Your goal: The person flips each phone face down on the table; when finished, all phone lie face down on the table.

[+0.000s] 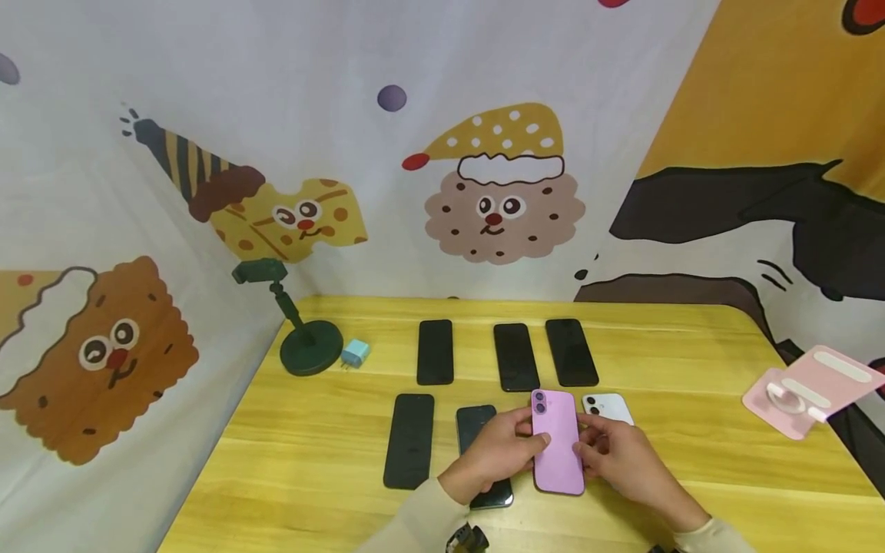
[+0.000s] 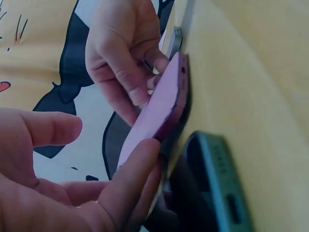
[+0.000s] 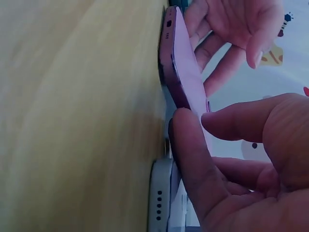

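A pink phone (image 1: 558, 468) lies on the wooden table with its back and two camera lenses facing up. From its left side, my left hand (image 1: 499, 447) touches the edge with a fairly straight finger; the thumb hovers apart above it in the left wrist view. My right hand (image 1: 620, 458) pinches the opposite edge between thumb and index finger (image 3: 188, 140). Beneath the left wrist lies a dark phone (image 1: 475, 418), partly covered. A white phone (image 1: 610, 405), camera side up, sits just beyond the right hand and is partly hidden by it.
Behind are three black phones (image 1: 435, 352), (image 1: 516, 357), (image 1: 571, 352) in a row. Another black phone (image 1: 409, 442) lies to the left. A dark green stand (image 1: 311, 349) and a light blue charger (image 1: 356, 352) stand at the back left, a pink folding stand (image 1: 781, 399) at the right.
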A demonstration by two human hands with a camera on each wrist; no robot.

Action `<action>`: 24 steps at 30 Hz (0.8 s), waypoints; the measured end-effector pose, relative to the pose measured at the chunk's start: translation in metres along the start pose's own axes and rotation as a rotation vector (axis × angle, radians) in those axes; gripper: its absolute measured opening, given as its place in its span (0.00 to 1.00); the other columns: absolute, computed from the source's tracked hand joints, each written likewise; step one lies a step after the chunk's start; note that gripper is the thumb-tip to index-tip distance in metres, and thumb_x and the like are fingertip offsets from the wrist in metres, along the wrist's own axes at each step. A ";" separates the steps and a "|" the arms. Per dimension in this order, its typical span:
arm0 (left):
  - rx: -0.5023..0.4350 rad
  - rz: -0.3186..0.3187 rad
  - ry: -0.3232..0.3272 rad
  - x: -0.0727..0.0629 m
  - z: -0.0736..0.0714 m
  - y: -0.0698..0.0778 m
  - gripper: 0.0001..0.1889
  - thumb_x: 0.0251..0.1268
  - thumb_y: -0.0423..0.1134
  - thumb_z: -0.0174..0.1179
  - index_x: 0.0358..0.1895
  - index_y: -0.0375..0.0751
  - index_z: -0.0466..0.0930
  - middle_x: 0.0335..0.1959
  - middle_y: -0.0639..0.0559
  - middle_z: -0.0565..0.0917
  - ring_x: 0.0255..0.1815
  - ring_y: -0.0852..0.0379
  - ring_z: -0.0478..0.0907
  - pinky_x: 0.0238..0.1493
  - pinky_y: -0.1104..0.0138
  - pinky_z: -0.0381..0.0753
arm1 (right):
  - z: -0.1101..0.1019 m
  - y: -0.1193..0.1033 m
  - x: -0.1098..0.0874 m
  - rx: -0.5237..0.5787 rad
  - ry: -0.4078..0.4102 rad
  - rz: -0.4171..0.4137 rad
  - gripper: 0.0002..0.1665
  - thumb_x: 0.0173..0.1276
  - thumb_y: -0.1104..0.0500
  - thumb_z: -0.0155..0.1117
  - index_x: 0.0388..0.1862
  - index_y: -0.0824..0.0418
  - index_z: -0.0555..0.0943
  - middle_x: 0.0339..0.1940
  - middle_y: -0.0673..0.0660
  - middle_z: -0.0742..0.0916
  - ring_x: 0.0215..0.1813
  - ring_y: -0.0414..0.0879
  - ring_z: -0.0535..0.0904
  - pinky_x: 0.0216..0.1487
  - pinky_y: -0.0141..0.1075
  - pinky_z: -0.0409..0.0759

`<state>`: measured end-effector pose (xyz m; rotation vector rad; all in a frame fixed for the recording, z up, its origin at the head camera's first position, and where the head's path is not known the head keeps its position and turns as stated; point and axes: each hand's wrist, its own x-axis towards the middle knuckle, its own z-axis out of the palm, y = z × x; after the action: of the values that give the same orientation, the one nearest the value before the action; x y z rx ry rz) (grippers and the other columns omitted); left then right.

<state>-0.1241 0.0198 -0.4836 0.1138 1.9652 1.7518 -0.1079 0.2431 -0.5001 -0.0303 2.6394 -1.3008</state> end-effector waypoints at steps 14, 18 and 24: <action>0.164 0.000 0.023 0.002 -0.007 0.002 0.24 0.71 0.43 0.68 0.64 0.31 0.82 0.48 0.49 0.89 0.40 0.55 0.88 0.42 0.65 0.87 | -0.001 -0.008 -0.002 -0.187 0.059 -0.059 0.31 0.67 0.61 0.77 0.68 0.68 0.82 0.46 0.55 0.91 0.33 0.37 0.83 0.26 0.32 0.81; 0.164 -0.006 0.026 0.002 -0.008 0.000 0.27 0.71 0.42 0.68 0.67 0.30 0.80 0.53 0.47 0.89 0.40 0.55 0.88 0.42 0.66 0.87 | -0.002 -0.009 -0.002 -0.148 0.041 -0.019 0.31 0.68 0.60 0.76 0.68 0.68 0.81 0.49 0.56 0.91 0.34 0.38 0.84 0.21 0.35 0.81; 0.143 0.011 0.012 0.001 -0.013 -0.002 0.27 0.71 0.42 0.69 0.68 0.32 0.79 0.54 0.48 0.88 0.45 0.59 0.86 0.45 0.65 0.88 | -0.003 -0.009 0.000 -0.152 0.086 -0.057 0.27 0.67 0.61 0.77 0.64 0.66 0.84 0.46 0.54 0.92 0.37 0.39 0.86 0.31 0.31 0.84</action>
<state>-0.1301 0.0087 -0.4852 0.1636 2.1014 1.6214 -0.1088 0.2400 -0.4908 -0.0740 2.8255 -1.1392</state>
